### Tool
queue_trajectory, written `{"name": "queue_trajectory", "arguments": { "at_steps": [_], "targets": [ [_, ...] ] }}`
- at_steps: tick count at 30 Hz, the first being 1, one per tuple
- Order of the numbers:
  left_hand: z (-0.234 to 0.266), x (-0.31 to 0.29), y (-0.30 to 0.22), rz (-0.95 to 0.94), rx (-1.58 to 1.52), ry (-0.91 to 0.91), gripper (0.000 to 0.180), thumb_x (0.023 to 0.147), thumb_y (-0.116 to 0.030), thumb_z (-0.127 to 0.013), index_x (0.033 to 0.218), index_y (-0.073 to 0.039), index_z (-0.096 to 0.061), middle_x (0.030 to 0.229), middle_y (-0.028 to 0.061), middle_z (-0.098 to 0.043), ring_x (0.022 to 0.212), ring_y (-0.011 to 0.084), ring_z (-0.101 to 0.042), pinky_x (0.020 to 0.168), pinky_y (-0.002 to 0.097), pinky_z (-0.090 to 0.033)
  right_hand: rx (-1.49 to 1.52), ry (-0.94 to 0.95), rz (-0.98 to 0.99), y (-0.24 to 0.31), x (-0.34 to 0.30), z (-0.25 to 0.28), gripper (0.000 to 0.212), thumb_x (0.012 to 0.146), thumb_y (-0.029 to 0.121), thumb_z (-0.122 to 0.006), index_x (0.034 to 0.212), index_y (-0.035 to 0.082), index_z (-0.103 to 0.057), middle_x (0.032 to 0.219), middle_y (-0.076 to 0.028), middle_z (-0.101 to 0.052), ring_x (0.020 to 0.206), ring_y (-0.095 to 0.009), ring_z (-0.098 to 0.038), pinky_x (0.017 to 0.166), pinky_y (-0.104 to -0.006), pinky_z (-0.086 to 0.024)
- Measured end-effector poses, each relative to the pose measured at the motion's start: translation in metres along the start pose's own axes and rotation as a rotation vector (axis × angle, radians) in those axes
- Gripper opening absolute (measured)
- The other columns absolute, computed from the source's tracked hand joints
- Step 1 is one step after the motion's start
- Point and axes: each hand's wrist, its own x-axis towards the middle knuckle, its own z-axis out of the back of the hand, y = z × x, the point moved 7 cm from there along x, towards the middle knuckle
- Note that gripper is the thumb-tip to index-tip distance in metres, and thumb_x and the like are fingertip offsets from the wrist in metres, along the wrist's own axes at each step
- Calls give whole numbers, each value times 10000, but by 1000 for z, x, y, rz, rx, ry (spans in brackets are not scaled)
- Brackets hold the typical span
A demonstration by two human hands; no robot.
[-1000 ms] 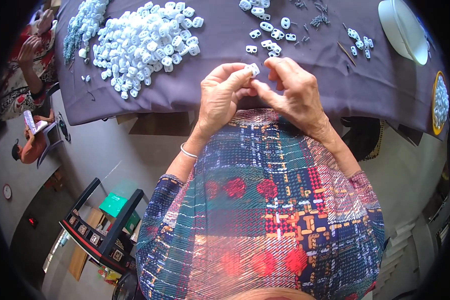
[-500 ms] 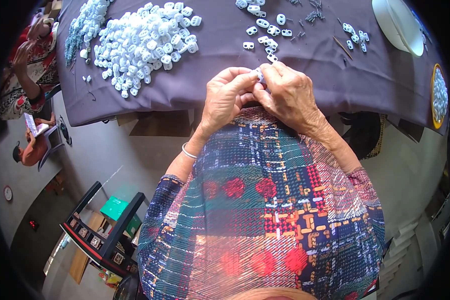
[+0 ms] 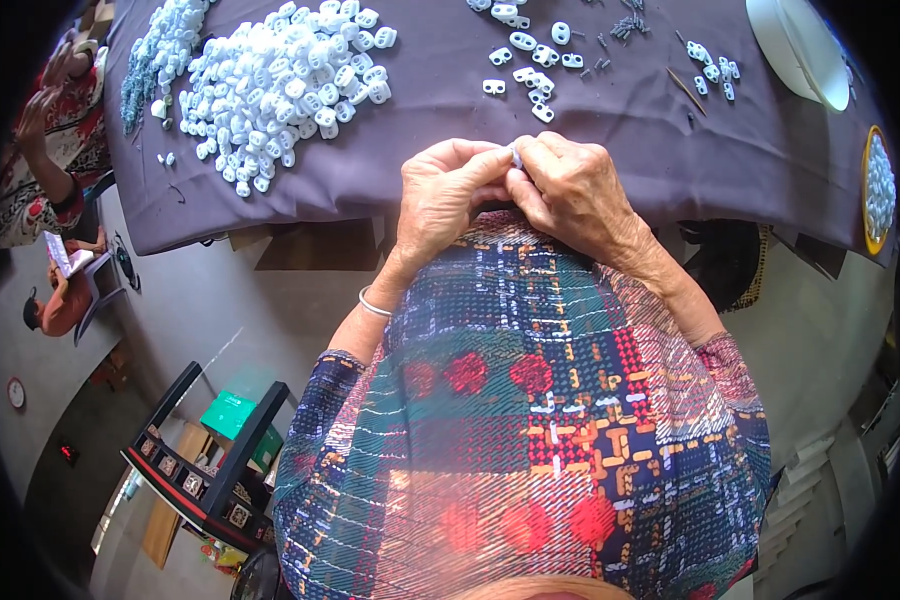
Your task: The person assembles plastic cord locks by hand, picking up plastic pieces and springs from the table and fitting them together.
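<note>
Both hands meet at the table's near edge, fingertips pressed together. Between them they pinch a small white plastic piece (image 3: 515, 156), probably a cord lock like those on the table; fingers cover most of it. My left hand (image 3: 438, 200), below a wrist with a silver bangle, holds it from the left with thumb and forefinger. From the right, my right hand (image 3: 578, 188) closes on it with bent fingers. Just beyond lie several loose white two-holed cord locks (image 3: 540, 84). Small dark springs (image 3: 628, 28) are scattered behind them.
A large heap of white cord-lock parts (image 3: 285, 90) covers the left of the dark tablecloth (image 3: 440, 70). To the right lie a thin pointed stick (image 3: 686, 91), a white basin (image 3: 792, 50) and a yellow-rimmed tray (image 3: 872, 242) of small parts. Another person's hand (image 3: 35, 115) is at far left.
The white piece has turned and slipped deeper between my fingertips, so less of it shows. Both hands have shifted only slightly.
</note>
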Motion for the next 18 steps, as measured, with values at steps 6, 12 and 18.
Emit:
{"name": "queue_trajectory", "arguments": {
  "at_steps": [6,12,18],
  "targets": [
    [1,-4,0,13,72,-38,122,837,-56,-638,891,51,-614,830,109,-647,704,133,-634,620,231,-543,22,-45,66,4,1,1,128,731,94,-561,670,10,-486,614,-125,-518,534,-277,-553,501,-372,-475],
    [-4,-8,-2,-75,144,15,111,833,-81,-640,892,12,-633,826,56,-645,747,98,-604,624,229,-515,3,-82,35,6,-7,-3,109,714,57,-574,693,12,-477,608,-124,-508,527,-280,-557,486,-376,-469],
    [1,-6,-41,-331,325,-90,80,830,-43,-636,879,2,-592,774,61,-631,640,111,-609,585,227,-509,172,-19,-5,-4,-3,11,218,768,100,-655,934,-12,-568,750,-145,-563,649,-297,-586,563,-358,-479]
  ]
}}
